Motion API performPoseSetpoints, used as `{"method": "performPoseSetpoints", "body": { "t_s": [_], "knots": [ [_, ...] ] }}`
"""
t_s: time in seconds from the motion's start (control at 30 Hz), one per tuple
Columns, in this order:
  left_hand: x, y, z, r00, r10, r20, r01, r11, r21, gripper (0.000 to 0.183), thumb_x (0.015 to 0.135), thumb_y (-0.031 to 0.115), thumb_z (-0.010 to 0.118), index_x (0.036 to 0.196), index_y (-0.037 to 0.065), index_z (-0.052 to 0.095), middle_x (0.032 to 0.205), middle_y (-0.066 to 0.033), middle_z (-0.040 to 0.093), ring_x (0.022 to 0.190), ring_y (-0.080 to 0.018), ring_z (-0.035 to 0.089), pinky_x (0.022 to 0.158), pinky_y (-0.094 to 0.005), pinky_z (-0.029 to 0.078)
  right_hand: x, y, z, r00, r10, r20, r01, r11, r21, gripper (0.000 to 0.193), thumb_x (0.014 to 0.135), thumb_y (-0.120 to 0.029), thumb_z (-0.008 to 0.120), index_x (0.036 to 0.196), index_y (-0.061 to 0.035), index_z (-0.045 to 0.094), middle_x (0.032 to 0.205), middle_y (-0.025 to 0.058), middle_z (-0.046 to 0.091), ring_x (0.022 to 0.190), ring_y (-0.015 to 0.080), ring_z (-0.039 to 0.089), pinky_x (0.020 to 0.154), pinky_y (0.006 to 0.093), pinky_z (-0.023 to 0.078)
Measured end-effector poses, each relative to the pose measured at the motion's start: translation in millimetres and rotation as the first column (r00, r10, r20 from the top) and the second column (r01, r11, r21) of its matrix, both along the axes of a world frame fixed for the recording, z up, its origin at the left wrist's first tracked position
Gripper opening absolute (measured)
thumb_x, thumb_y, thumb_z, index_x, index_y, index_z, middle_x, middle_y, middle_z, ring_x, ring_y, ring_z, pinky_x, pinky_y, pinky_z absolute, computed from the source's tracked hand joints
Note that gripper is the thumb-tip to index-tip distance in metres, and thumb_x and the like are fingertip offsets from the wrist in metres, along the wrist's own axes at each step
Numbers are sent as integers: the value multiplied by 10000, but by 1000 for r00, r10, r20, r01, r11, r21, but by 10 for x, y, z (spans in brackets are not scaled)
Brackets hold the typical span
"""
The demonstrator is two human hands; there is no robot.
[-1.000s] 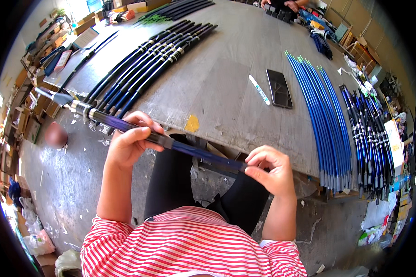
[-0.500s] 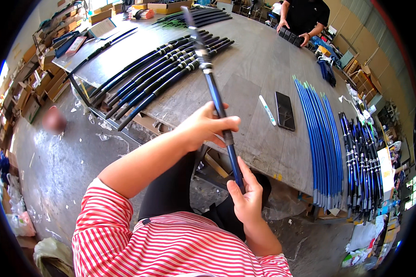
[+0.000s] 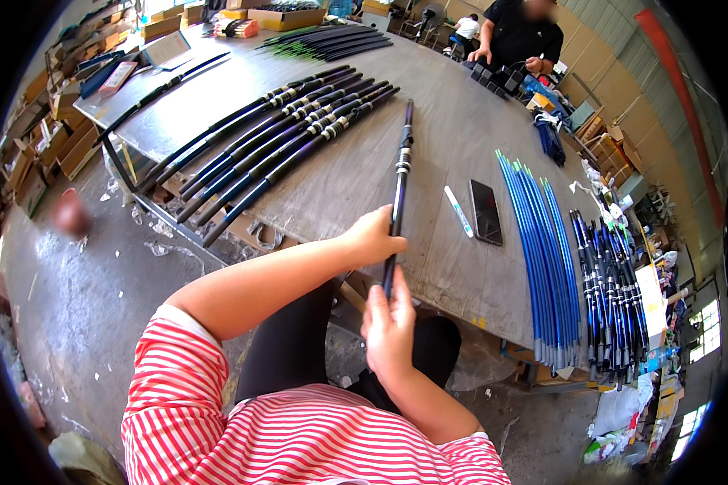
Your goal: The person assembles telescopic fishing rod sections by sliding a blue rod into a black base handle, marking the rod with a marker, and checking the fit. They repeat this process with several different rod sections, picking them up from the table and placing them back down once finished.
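A dark blue-black fishing rod [image 3: 399, 187] with a silver reel seat is held in front of me, its far end pointing away over the table. My left hand [image 3: 374, 236] wraps round its lower shaft, thumb across it. Just below, my right hand [image 3: 391, 323] has its fingers round the butt end, which the hand partly hides. To the left, several similar rods [image 3: 279, 137] lie side by side with their butts over the table's edge. A white marker pen [image 3: 459, 212] and a black phone [image 3: 486, 212] lie right of the held rod.
The grey table [image 3: 453, 137] spreads before me. On its right lie thin blue rod sections [image 3: 539, 259] and a bundle of dark rods [image 3: 611, 291]. More dark rods [image 3: 328, 42] lie at the far side. A person in black [image 3: 522, 36] handles dark blocks at the far right.
The rod has swung down from a raised, blurred tilt to a steadier pose over the table. My left hand has moved lower, and my right hand has shifted a little left.
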State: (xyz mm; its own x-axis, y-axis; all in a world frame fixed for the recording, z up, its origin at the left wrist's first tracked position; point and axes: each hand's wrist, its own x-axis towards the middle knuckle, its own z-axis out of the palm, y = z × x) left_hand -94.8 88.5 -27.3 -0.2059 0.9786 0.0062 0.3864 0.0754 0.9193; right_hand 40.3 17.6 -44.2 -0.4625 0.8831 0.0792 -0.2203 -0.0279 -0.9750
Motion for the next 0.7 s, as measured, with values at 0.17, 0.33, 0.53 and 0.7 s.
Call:
{"method": "performPoseSetpoints", "body": {
  "t_s": [0.17,0.33,0.53,0.7],
  "knots": [
    [-645,-92,-132,989,95,-117,-85,992,89,415,680,213,624,999,-41,541,824,-214,607,819,-345,593,721,-411,456,-209,132,147,919,259,298,-318,932,172,571,908,-325,495,1344,-24,282,744,25,510,563,80,496,458,208,409],
    [-1365,-481,70,738,45,-673,-62,998,-1,327,707,172,629,949,-34,552,846,-225,608,825,-372,585,723,-429,460,-9,580,287,853,-202,482,-156,782,604,383,833,-273,604,1105,-10,548,684,85,625,570,167,609,534,292,474],
    [-1328,-589,262,218,-47,-975,-285,952,-110,176,731,201,656,817,58,603,826,-114,592,826,-270,595,682,-366,493,584,1146,47,835,-331,440,37,830,556,251,819,-164,614,1021,-15,604,634,49,599,557,102,554,512,252,450],
    [-522,-584,567,391,291,-873,17,946,323,360,711,202,695,1008,46,564,853,-115,527,719,-292,565,585,-382,444,695,1137,57,828,-416,375,129,792,596,189,791,-187,620,925,-53,631,698,145,634,572,227,614,541,315,472]
  ]
}}
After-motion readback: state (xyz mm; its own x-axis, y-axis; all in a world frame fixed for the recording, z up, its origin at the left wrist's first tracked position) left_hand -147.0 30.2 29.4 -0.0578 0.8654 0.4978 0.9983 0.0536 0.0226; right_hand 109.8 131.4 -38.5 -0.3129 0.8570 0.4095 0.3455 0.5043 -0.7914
